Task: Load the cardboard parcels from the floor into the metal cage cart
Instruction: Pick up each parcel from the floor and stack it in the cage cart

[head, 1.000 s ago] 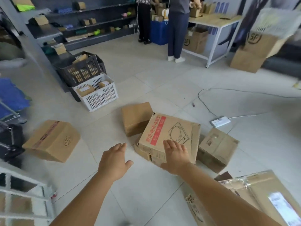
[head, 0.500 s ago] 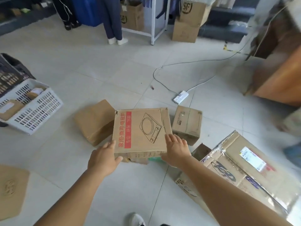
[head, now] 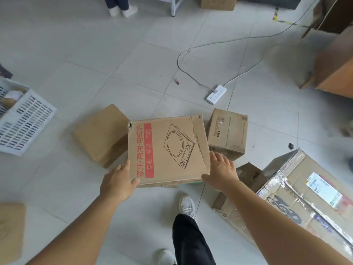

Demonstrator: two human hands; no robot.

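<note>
A flat cardboard parcel (head: 168, 150) with a red stripe and a drawing of a cooker is held between both hands just above the floor. My left hand (head: 118, 182) grips its near left corner, thumb on the near edge. My right hand (head: 221, 171) wraps the near right corner, fingers along the right side. A plain brown parcel (head: 101, 134) lies to its left and a small printed parcel (head: 227, 132) to its right. A large taped parcel (head: 305, 203) sits at the right, another parcel (head: 9, 230) at the bottom left. No metal cage cart is in view.
A white slotted basket (head: 24, 119) stands at the left edge. A power strip (head: 216, 93) with its cable lies on the tiles beyond the parcels. My shoe (head: 188, 206) is below the held parcel. Another person's feet (head: 123, 11) and a table leg (head: 174, 5) are at the top.
My left hand reached the flat parcel and took its left corner; the right hand slid to its right corner. The view tipped downward and closer, and the parcel now sits squarer between my hands.
</note>
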